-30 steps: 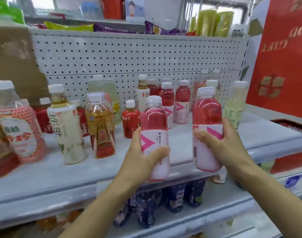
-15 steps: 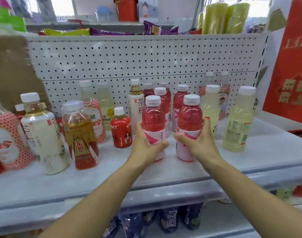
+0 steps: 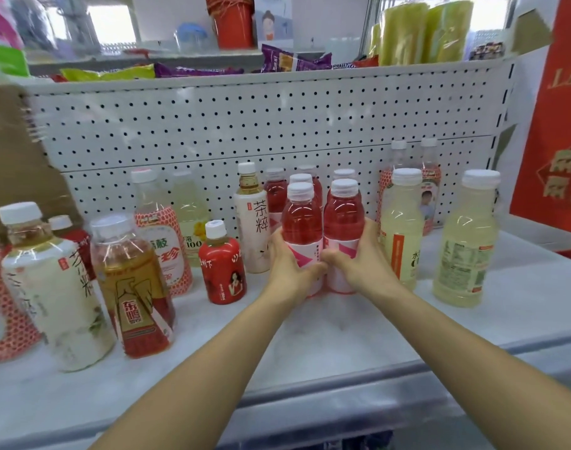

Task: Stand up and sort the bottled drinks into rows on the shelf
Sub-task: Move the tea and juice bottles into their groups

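Two pink drink bottles with white caps stand side by side on the white shelf (image 3: pixel 326 332). My left hand (image 3: pixel 289 261) grips the left pink bottle (image 3: pixel 302 222) at its label. My right hand (image 3: pixel 363 259) grips the right pink bottle (image 3: pixel 343 219) the same way, thumbs nearly touching. Several more pink bottles (image 3: pixel 275 193) stand in rows right behind them, against the pegboard. Both held bottles are upright and rest on the shelf.
Two pale yellow bottles (image 3: pixel 401 228) (image 3: pixel 466 241) stand to the right. A small red bottle (image 3: pixel 224 266), a white tea bottle (image 3: pixel 253 222), an amber tea bottle (image 3: pixel 133 287) and other mixed bottles crowd the left. The pegboard back wall (image 3: pixel 245 125) carries a snack shelf above.
Both hands carried the two pink bottles from the shelf's front edge back toward the pegboard and brought them together, set down in front of the other pink bottles.
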Tool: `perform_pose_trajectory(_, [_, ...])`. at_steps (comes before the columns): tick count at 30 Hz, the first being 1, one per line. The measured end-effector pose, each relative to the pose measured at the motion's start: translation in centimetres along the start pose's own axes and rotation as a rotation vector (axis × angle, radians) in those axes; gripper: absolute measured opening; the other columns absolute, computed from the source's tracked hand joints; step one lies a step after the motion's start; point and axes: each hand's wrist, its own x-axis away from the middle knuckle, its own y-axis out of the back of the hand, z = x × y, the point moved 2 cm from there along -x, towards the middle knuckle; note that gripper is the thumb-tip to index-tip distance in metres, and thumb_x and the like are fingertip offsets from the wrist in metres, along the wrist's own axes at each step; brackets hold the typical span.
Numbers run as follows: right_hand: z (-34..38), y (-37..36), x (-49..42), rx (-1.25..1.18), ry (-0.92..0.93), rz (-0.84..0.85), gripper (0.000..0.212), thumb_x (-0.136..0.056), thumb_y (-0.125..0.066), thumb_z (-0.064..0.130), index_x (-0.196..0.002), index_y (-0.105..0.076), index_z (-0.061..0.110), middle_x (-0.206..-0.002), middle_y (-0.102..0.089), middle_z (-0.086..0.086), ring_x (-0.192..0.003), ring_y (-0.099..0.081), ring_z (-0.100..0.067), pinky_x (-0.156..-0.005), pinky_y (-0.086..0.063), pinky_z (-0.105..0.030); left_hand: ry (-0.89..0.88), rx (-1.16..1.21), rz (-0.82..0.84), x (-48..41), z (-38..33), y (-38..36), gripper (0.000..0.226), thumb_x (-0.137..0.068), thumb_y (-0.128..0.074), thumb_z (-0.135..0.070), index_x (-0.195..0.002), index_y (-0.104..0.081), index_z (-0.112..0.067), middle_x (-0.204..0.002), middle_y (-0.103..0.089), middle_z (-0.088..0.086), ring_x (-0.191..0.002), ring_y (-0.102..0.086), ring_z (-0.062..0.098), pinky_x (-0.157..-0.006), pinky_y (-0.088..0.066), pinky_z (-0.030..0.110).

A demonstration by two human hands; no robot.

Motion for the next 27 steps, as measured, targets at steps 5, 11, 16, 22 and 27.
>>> perform_pose_trajectory(5, [-0.2, 0.1, -0.4, 0.06, -0.01, 0.044, 0.081, -0.08, -0.075, 0.029, -0.143, -0.026, 0.02, -0.131, -0.051, 0.0, -0.119, -0.054, -0.02, -0.101, -0.042, -0.034, 0.017, -0.054, 0.012, -0.2, -0.4, 0.2, 0.108, -0.053, -0.08, -0.034, -0.144, -0.02, -0.038, -0.137, -0.046, 0.0, -0.131, -0.046, 0.02, -0.111, -0.042, 0.049])
perform_pose_trajectory(11, [-0.3, 3.9, 3.3, 0.157, 0.199, 0.038, 0.062, -0.089, -0.069, 0.025, -0.145, -0.043, 0.024, -0.139, -0.044, 0.01, -0.124, -0.045, -0.006, -0.107, -0.042, -0.036, -0.119, -0.144, -0.003, 4.8, -4.0, 0.6, 0.102, -0.076, -0.077, -0.043, -0.155, -0.012, -0.035, -0.156, -0.025, -0.006, -0.145, -0.025, 0.012, -0.12, -0.026, 0.041])
perform_pose_trajectory(16, [-1.3, 10.6, 5.4, 0.145, 0.403, -0.245, 0.014, -0.09, -0.068, 0.017, -0.103, -0.072, 0.02, -0.107, -0.062, 0.01, -0.092, -0.059, -0.008, -0.072, -0.053, -0.031, -0.273, -0.152, 0.078, 8.0, -7.5, -4.1, 0.069, -0.09, -0.07, -0.029, -0.148, -0.033, -0.027, -0.142, -0.04, -0.016, -0.132, -0.039, -0.001, -0.113, -0.033, 0.025])
perform_pose_trajectory(22, [-4.0, 17.0, 3.5, 0.004, 0.135, -0.344, 0.058, -0.082, -0.077, 0.026, -0.127, -0.041, 0.025, -0.125, -0.043, 0.004, -0.113, -0.046, -0.014, -0.093, -0.044, -0.032, -0.188, -0.093, 0.08, 4.0, -8.5, -11.5, 0.091, -0.087, -0.074, -0.023, -0.155, -0.014, -0.021, -0.156, -0.028, -0.006, -0.14, -0.031, 0.007, -0.118, -0.028, 0.032])
perform_pose_trajectory(27, [-5.5, 16.8, 0.4, -0.168, -0.097, 0.03, 0.089, -0.078, -0.081, 0.029, -0.147, -0.024, 0.025, -0.123, -0.051, 0.012, -0.107, -0.054, -0.005, -0.092, -0.044, -0.031, -0.093, -0.029, -0.018, 0.6, -8.6, -14.4, 0.076, -0.079, -0.081, -0.022, -0.138, -0.034, -0.018, -0.116, -0.051, -0.015, -0.113, -0.053, 0.012, -0.099, -0.044, 0.033])
